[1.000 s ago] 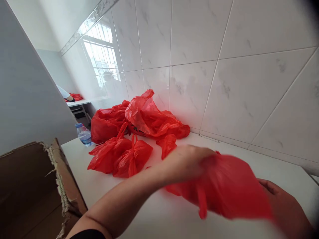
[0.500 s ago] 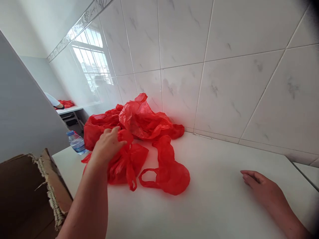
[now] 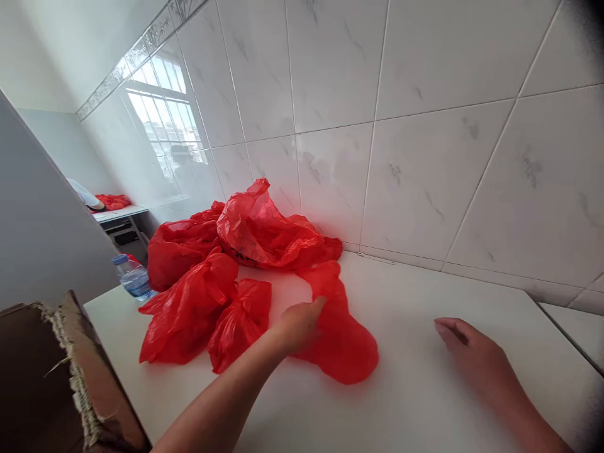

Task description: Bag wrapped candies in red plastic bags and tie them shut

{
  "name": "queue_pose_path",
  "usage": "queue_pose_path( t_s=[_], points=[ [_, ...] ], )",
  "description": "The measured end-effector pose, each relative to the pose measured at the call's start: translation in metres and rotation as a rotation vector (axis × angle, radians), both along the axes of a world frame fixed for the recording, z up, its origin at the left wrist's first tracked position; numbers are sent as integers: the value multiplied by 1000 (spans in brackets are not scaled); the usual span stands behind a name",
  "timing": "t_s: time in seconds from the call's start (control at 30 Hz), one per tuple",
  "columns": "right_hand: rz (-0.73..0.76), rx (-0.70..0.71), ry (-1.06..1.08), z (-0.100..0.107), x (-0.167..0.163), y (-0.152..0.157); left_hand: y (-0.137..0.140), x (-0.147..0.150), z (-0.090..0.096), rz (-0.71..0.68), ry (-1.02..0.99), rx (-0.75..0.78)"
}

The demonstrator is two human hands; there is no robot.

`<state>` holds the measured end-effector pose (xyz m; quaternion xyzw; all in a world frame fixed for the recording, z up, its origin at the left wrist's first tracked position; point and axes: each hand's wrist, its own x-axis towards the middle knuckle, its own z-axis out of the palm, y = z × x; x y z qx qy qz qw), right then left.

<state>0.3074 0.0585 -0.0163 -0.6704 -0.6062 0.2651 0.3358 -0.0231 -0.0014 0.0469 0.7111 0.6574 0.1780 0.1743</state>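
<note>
A flat red plastic bag (image 3: 352, 352) lies on the white table, and my left hand (image 3: 299, 324) reaches over its left side. My left fingers are closed on this bag, with the thumb showing on top and the fingertips partly hidden. To the left of that hand sit two bunched red plastic bags, the nearer a small knotted bundle (image 3: 243, 321) and the other a larger bundle (image 3: 186, 314). My right hand (image 3: 472, 346) is at the right of the table, its fingers curled and thumb against them, with nothing visible in it.
Crumpled red bags (image 3: 268, 229) are heaped against the tiled wall (image 3: 330, 170). A water bottle (image 3: 134, 280) stands left of them. An open cardboard box (image 3: 101, 377) with a torn edge is at lower left. Beyond a grey partition (image 3: 47, 207), a person's arm (image 3: 87, 196) shows.
My left hand has moved right from the bunched bags to the flat bag, which has shifted right. The small bundle now lies beside the larger one. The view has turned slightly right.
</note>
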Motion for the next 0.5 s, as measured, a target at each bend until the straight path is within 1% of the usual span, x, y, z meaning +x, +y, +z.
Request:
queue_pose_path(
  t_s=[0.07,0.13,0.2,0.27,0.33,0.37,0.4,0.47,0.5],
  points=[
    [130,96,36,18,-23,-17,6,20,-3,-38,-126,7],
    [296,146,68,36,-48,-35,9,42,-1,-60,-237,32],
    [452,178,45,49,-69,-48,11,62,4,-109,-395,18],
    [512,160,20,52,-80,-54,11,77,9,-220,-655,-66],
    [482,89,64,48,-80,-51,11,84,12,-308,-880,-126],
    [457,49,115,46,-77,-47,12,85,12,-303,-918,-101],
    [432,10,170,44,-72,-44,13,84,11,-265,-888,-33],
    [398,-62,260,43,-62,-39,15,81,7,-196,-708,169],
    [403,-87,292,44,-57,-38,17,78,5,-201,-587,263]
  ],
)
